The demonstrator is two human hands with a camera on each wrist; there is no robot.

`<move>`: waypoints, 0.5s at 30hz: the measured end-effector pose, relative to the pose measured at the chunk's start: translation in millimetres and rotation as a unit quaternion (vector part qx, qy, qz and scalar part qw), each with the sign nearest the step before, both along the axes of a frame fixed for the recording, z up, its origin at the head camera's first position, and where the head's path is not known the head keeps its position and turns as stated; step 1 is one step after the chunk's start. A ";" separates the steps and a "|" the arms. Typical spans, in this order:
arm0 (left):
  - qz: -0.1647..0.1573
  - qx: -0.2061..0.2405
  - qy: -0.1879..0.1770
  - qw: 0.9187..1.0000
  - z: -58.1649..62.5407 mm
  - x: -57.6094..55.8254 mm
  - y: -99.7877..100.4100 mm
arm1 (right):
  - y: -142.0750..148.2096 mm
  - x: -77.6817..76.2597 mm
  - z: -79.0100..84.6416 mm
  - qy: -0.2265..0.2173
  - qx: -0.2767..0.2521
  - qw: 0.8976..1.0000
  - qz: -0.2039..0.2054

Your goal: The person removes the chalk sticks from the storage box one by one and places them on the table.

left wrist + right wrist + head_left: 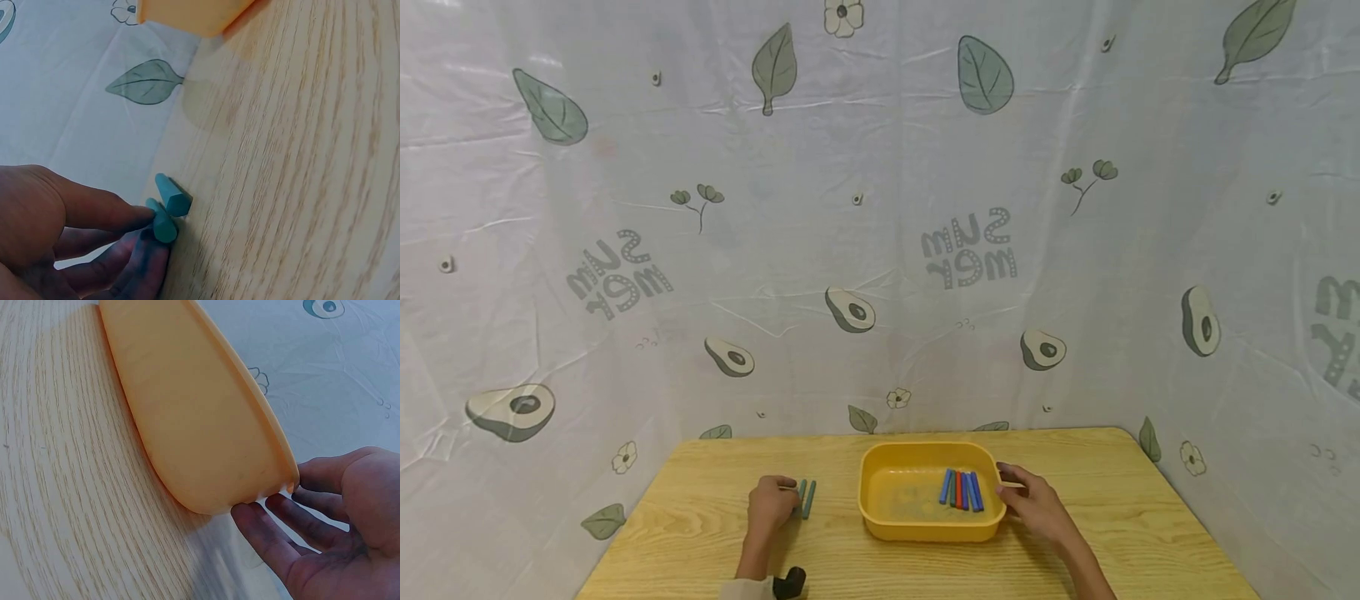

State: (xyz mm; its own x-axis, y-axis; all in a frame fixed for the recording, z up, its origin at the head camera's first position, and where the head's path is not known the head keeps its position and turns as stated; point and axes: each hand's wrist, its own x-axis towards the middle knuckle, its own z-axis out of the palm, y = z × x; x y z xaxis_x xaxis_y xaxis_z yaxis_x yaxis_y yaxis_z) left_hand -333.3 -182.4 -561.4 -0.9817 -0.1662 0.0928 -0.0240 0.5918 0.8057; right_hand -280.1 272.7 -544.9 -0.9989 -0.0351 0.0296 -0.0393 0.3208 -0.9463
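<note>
Two teal chalk sticks lie side by side on the left of the table. My left hand (772, 502) is at the nearer chalk stick (164, 226), pinching it between thumb and fingers. The other chalk stick (808, 500) lies just beside it, apart from the hand. A yellow tray (932, 532) stands mid-table; my right hand (1032, 502) holds its right end, thumb at the rim and fingers against the outside wall. Inside the tray, at its right side, several blue, green and red chalk sticks (958, 492) lie in a row.
The wood-grain table (715, 475) carries the tray and chalk. A pale sheet (880, 250) printed with leaves and avocados hangs behind the table and along both sides. Dusty smudges mark the tray floor (910, 498). A black strap (789, 582) sits at the left wrist.
</note>
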 end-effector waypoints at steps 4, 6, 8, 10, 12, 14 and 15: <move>0.001 -0.006 0.001 1.000 0.1 1.5 0.7 | -0.2 0.6 0.1 -0.001 -0.002 1.000 0.001; -0.001 -0.007 0.002 1.000 0.5 1.9 0.8 | -0.2 1.3 0.6 -0.001 -0.003 1.000 0.002; 0.000 -0.008 0.004 1.000 1.0 2.1 0.9 | 0.0 1.9 1.2 -0.001 -0.003 1.000 0.003; 0.001 -0.009 0.004 1.000 1.8 2.3 0.8 | 0.1 2.2 1.7 -0.001 -0.006 1.000 0.004; 0.002 -0.014 0.005 1.000 2.7 2.4 0.7 | 0.0 2.3 2.1 -0.002 -0.007 1.000 0.004; 0.000 -0.013 0.003 1.000 4.0 2.5 0.5 | 0.1 2.2 2.0 -0.004 -0.009 1.000 0.004; -0.001 -0.012 0.002 1.000 4.7 2.5 0.3 | 0.1 2.2 2.1 -0.005 -0.010 1.000 0.003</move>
State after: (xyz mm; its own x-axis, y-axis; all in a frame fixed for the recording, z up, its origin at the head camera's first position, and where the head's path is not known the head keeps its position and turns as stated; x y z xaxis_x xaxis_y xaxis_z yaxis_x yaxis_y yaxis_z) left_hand -330.8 -182.1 -556.7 -0.9816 -0.1619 0.1011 -0.0193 0.6112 0.7912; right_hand -277.9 272.8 -542.9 -0.9989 -0.0416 0.0202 -0.0319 0.3021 -0.9527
